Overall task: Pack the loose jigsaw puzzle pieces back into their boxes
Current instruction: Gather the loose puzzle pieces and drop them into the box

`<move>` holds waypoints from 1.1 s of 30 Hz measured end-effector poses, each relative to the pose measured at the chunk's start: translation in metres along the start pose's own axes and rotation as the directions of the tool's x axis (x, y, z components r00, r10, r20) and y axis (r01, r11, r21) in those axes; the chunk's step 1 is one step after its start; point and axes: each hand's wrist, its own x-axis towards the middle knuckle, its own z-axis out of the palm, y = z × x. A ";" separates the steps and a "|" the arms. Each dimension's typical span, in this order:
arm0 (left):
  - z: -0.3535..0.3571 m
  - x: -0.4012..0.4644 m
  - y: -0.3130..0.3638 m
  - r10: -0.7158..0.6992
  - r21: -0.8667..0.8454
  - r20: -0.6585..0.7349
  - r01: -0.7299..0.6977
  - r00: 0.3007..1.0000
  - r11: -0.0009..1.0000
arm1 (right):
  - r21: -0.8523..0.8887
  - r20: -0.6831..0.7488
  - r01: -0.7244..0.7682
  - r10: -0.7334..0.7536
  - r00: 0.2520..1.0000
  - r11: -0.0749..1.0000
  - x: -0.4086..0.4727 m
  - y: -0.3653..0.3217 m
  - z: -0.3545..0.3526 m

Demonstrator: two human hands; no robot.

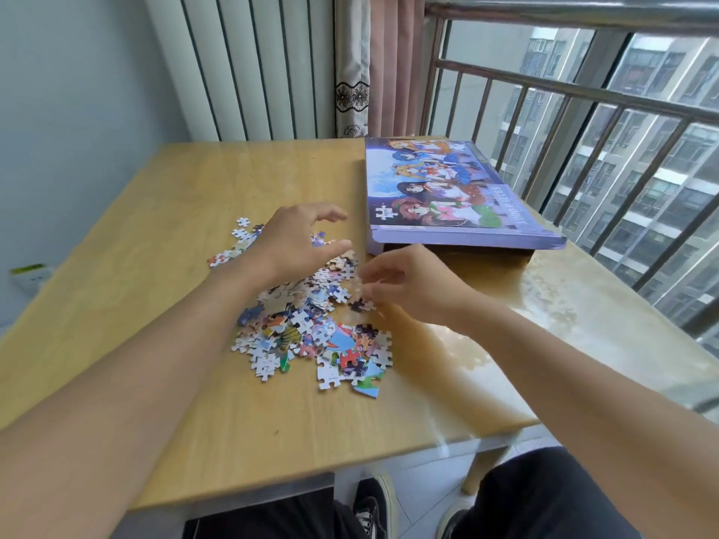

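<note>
Head view: the loose jigsaw pieces (311, 324) lie in a heap at the middle of the wooden desk (155, 212), with a small scatter of strays (237, 237) off at ten o'clock from the heap. The puzzle box (447, 192), its purple lid printed with cartoon figures, sits at two o'clock from the heap, near the desk's far right edge; the lid looks to rest a little askew over the dark tray beneath, so the box is not open for filling.

The left hand (295, 243) hovers over the far end of the heap, fingers spread and loosely bent, holding nothing that can be seen. The right hand (404, 285) is at the heap's three o'clock edge with fingertips drawn together; it may be pinching a piece or two, but blur hides the contact, so I cannot tell.

As a judgement, the pieces are thin card: very light, stiff enough to keep shape, yet easily bent at the tabs. Some remain locked in small clusters, notably at the heap's five o'clock side, and these would break apart if lifted by one corner. The smooth desk should let them slide, so scooping from opposite sides with cupped palms suits better than pinching singly. The lid needs lifting by its long edges first.
</note>
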 end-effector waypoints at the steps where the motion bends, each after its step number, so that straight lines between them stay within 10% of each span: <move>1: -0.009 -0.010 -0.005 -0.029 0.036 -0.014 0.030 0.999 0.999 | 0.023 -0.019 -0.009 0.009 1.000 1.000 0.000 -0.006 0.000; 6: -0.030 -0.056 -0.045 -0.368 0.333 0.079 0.323 0.926 0.886 | -0.227 0.034 -0.144 0.155 0.987 0.963 0.006 -0.037 0.013; 19: 0.018 -0.089 -0.018 -0.241 -0.223 -0.126 0.209 0.962 0.952 | 0.422 0.273 -0.567 0.498 0.823 0.707 0.033 -0.095 0.043; 24: 0.018 -0.079 -0.010 -0.386 -0.653 -0.095 0.235 0.918 0.720 | 0.579 0.353 -0.594 0.484 0.800 0.559 0.046 -0.086 0.048; 33: 0.014 -0.058 0.002 -0.446 -0.854 -0.138 0.122 0.884 0.506 | 0.706 0.440 -0.592 0.414 0.797 0.389 0.054 -0.060 0.055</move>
